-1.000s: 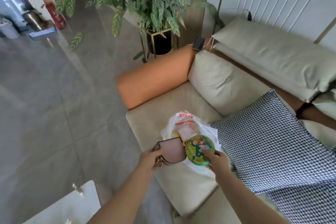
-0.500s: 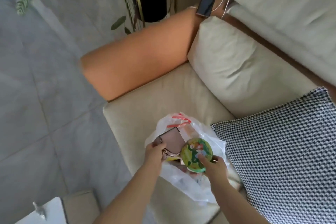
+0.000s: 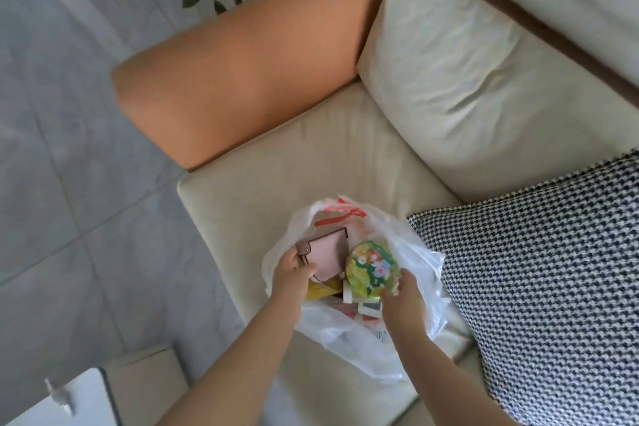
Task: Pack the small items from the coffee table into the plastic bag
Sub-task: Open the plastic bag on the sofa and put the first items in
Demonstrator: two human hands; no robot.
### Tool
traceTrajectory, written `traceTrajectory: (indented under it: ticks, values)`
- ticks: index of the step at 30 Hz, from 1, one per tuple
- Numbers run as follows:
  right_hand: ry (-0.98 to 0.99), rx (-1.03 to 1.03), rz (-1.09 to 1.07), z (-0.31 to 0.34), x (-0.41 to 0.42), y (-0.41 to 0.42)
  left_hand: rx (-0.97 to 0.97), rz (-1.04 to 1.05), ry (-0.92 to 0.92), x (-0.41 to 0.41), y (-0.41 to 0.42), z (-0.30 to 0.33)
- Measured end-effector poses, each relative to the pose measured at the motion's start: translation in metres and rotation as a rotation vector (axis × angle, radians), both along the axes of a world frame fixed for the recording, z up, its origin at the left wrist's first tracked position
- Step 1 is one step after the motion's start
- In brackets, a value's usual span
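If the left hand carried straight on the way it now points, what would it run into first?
The left hand grips the pink wallet and points up and slightly right into the open plastic bag. Going on, it would likely meet the bag's far wall with the red print first, then the sofa seat behind; depth is unclear.

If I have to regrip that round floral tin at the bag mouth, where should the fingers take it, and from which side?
Take the round floral tin by its rim, pinching across the disc's edge from the near right, where the right hand holds it now. It is tilted with its face up, the pink wallet crowds its left, and the plastic bag wall rises behind.
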State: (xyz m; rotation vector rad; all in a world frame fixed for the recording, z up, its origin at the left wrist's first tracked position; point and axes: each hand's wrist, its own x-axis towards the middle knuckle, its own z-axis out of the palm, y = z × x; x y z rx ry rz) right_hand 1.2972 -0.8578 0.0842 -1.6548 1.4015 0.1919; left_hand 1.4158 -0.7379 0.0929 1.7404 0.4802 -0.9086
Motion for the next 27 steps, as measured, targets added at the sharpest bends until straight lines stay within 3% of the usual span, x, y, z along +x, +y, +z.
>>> traceTrajectory:
  ticks: [7, 13, 27]
  values:
    - [-0.038, 0.011, 0.106, 0.023, 0.005, 0.027, 0.03, -0.074, 0.036, -0.017, 0.037, 0.027]
    - [-0.043, -0.047, 0.323, 0.042, 0.0, 0.076, 0.064, -0.149, 0.036, -0.049, 0.09, 0.045]
    - [0.017, -0.181, 1.043, 0.071, -0.046, 0.262, 0.288, -0.026, -0.044, -0.163, 0.307, 0.074]
